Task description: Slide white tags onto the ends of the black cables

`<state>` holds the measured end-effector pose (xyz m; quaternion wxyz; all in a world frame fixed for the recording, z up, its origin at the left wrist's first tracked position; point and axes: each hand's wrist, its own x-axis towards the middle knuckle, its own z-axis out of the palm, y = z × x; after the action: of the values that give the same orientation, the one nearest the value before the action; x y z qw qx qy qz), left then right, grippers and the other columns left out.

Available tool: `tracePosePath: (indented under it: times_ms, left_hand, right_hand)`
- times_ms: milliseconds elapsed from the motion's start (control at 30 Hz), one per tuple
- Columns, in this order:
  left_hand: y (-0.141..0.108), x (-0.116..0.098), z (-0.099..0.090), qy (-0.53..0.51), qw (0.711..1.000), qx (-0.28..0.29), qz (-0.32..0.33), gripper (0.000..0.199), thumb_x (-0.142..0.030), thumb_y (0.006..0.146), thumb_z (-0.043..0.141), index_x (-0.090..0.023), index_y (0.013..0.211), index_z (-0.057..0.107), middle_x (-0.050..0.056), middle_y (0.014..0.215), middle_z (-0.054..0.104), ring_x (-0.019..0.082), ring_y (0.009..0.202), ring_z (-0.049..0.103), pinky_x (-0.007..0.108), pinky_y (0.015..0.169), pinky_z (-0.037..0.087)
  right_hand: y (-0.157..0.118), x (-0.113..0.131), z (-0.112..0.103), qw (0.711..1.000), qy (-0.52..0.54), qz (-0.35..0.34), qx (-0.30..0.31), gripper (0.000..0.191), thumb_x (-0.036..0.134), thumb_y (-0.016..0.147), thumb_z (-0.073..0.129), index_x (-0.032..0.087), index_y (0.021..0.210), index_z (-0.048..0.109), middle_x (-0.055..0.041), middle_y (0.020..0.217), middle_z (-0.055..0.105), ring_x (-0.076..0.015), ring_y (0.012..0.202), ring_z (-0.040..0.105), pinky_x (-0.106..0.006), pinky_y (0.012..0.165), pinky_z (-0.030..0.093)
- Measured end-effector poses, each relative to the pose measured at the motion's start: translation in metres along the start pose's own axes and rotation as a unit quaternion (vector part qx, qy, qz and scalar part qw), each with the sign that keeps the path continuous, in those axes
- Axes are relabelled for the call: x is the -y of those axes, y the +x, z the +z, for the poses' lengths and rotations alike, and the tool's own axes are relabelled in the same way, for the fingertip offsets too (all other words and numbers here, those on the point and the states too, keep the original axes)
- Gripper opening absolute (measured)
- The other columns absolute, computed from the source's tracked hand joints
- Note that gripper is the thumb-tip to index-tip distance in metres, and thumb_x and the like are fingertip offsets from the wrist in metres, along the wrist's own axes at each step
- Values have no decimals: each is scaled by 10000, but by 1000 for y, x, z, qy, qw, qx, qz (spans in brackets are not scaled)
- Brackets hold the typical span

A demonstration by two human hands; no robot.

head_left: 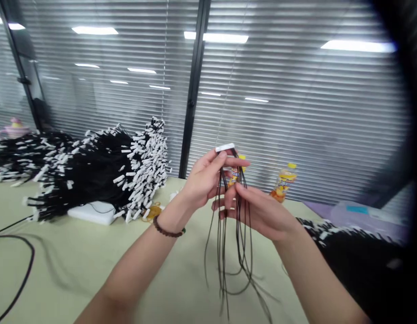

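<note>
In front of me hangs a bunch of thin black cords (pixel 222 252), with a white end piece (pixel 225 147) at its top. My left hand (pixel 202 179) is closed near that top, its thumb and fingers just under the white piece. A little lower and to the right, my right hand (pixel 260 210) has its thumb and fingers closed around some of the strands. The cords' loose ends loop and dangle above the table, partly blurred. Behind the hands, a small yellow-labelled bottle (pixel 234 173) is partly hidden by fingers and cords.
Large heaps of black cords (pixel 93 164) with white tips lie on the pale table (pixel 73 265) to the left, by a white box (pixel 93 212). Another cord pile (pixel 357 256) is at right. A drink bottle (pixel 283 182) stands near the blinds; a black cable (pixel 28 270) curves at left.
</note>
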<state>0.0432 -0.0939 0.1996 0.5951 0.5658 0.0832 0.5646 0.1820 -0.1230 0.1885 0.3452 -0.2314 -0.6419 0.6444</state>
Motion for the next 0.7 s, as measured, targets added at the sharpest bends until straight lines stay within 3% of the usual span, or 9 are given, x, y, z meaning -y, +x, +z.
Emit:
tracePosePath:
  times_ms: [67, 167, 300, 433, 500, 567, 700]
  left_hand:
    - [0, 0, 0, -20, 1000, -6, 13, 231, -344, 821, 406, -169, 934, 505, 51, 890, 628, 100, 719, 564, 165, 524, 412]
    - [1, 1, 3, -50, 998, 16, 31, 197, -303, 828, 404, -146, 846, 522, 64, 808, 636, 126, 824, 559, 212, 680, 424]
    - [1, 0, 4, -87, 994, 47, 38, 186, -277, 819, 431, -127, 824, 541, 79, 823, 628, 134, 838, 554, 222, 689, 412]
    - [1, -5, -12, -134, 990, -17, 46, 153, -265, 782, 500, -137, 844, 556, 55, 859, 619, 121, 858, 542, 198, 656, 407]
    - [1, -6, -21, -141, 989, -42, 12, 152, -259, 757, 532, -130, 831, 563, 53, 846, 618, 97, 773, 544, 183, 603, 398]
    - [2, -3, -25, -150, 987, -31, -49, 140, -241, 738, 550, -116, 796, 572, 56, 827, 618, 76, 673, 531, 175, 542, 379]
    - [3, 20, -14, -153, 981, 0, -120, 117, -206, 721, 555, -99, 763, 578, 67, 826, 615, 63, 588, 506, 180, 495, 357]
  right_hand:
    - [1, -6, 8, 999, 37, 5, 15, 362, 396, 870, 320, 137, 726, 527, -95, 897, 521, -205, 914, 499, -380, 797, 378]
    - [1, -20, 17, 990, 133, 5, 42, 390, 404, 880, 273, 147, 675, 482, -50, 733, 493, -187, 755, 544, -373, 735, 379]
    - [-11, -38, 29, 974, 224, -20, 0, 352, 334, 887, 281, 147, 606, 381, 23, 584, 337, -83, 464, 418, -292, 576, 361]
    - [-39, -61, 52, 984, 161, 37, -72, 343, 336, 877, 328, 134, 610, 401, 20, 575, 342, -58, 434, 322, -253, 524, 317]
    - [-56, -74, 67, 988, 89, 81, -99, 357, 366, 868, 351, 121, 626, 442, 6, 554, 372, -66, 451, 339, -235, 501, 284]
    - [-71, -87, 83, 986, 47, 111, -115, 377, 405, 859, 360, 113, 646, 466, -4, 539, 394, -76, 463, 362, -225, 482, 254]
    - [-94, -107, 107, 973, 85, 99, -192, 398, 471, 818, 405, 124, 630, 460, 7, 547, 386, -64, 431, 348, -219, 461, 244]
